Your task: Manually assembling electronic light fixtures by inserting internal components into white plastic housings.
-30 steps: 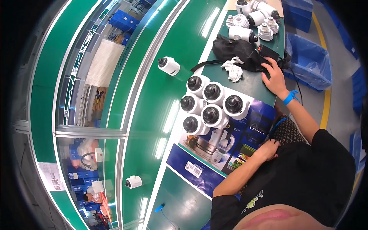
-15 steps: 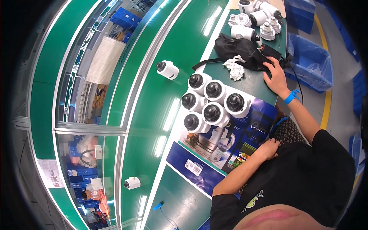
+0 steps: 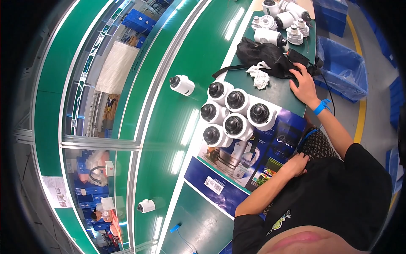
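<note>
My right hand [image 3: 303, 83], with a blue band at its wrist, rests at the bench edge beside a black cloth bag [image 3: 268, 57]. Its fingers are apart, the tips by the bag and a small black box [image 3: 297, 57]. My left hand [image 3: 297, 164] lies near my lap with its fingers curled in and nothing visible in them. Several white cylindrical units [image 3: 233, 126] with black ribbed caps stand grouped on a printed blue cardboard sheet [image 3: 224, 157]. A crumpled white cloth [image 3: 259, 75] lies between them and the bag.
On the green conveyor belt [image 3: 169, 139] lie one white unit [image 3: 182, 85] and a smaller one [image 3: 146, 206]. More white parts [image 3: 281, 20] sit at the bench's far end. A blue bin [image 3: 342, 70] with a plastic liner stands right. A blue-ended cord [image 3: 175, 228] lies lower down.
Both white units on the belt have shifted a little toward the lower edge of the picture, and the upper one has turned slightly. My hands have stayed in place.
</note>
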The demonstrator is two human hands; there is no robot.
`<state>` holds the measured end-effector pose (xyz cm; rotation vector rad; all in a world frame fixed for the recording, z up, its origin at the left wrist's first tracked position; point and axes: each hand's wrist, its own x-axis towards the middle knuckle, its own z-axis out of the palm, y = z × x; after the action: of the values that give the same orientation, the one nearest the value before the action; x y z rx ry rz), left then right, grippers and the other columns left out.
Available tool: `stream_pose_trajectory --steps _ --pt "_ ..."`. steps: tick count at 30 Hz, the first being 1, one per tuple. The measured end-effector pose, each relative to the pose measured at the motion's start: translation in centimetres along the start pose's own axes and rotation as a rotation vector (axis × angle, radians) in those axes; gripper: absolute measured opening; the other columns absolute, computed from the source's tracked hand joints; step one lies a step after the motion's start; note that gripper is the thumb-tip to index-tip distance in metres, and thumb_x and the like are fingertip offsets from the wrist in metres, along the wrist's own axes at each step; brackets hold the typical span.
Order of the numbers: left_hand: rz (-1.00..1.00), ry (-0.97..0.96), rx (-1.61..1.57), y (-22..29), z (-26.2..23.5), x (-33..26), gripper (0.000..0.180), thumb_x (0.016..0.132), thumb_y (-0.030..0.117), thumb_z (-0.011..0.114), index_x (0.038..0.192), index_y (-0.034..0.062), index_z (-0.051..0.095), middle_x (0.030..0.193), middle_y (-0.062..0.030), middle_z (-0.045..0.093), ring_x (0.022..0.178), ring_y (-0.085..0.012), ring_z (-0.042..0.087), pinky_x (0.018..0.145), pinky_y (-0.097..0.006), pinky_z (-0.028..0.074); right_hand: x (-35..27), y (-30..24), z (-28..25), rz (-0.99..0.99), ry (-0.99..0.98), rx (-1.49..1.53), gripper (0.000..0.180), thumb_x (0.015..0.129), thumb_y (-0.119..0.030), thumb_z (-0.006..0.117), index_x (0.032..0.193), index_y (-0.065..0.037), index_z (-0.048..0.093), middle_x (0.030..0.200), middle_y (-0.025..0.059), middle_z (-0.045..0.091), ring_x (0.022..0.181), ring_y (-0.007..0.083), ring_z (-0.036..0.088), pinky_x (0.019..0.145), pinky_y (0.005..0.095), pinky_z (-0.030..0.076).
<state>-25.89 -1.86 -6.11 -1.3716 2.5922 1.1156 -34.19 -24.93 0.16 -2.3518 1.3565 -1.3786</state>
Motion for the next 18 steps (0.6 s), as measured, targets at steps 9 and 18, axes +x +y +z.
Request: stream_pose_trajectory --steps 9,18 --pt "0.012 0.007 0.005 0.05 0.07 -0.01 0.052 0.071 0.025 0.075 0.110 -0.0007 0.052 0.101 -0.0213 0.055 0.099 -0.0358 0.055 0.092 -0.040 0.043 -0.13 0.09 0.05 -0.019 0.032 -0.006 0.036 0.074 -0.013 0.065 0.109 -0.004 0.058 0.134 0.0116 0.041 0.103 0.0338 0.054 0.087 0.0401 0.045" --pt "0.004 -0.009 0.005 0.08 0.00 0.07 0.053 0.071 0.025 0.076 0.111 -0.0002 0.052 0.102 -0.0217 0.055 0.098 -0.0363 0.056 0.091 -0.041 0.044 -0.27 0.30 -0.06 0.025 0.011 0.036 0.034 0.074 -0.012 0.065 0.106 -0.004 0.058 0.131 0.0114 0.044 0.100 0.0344 0.055 0.085 0.0409 0.045"
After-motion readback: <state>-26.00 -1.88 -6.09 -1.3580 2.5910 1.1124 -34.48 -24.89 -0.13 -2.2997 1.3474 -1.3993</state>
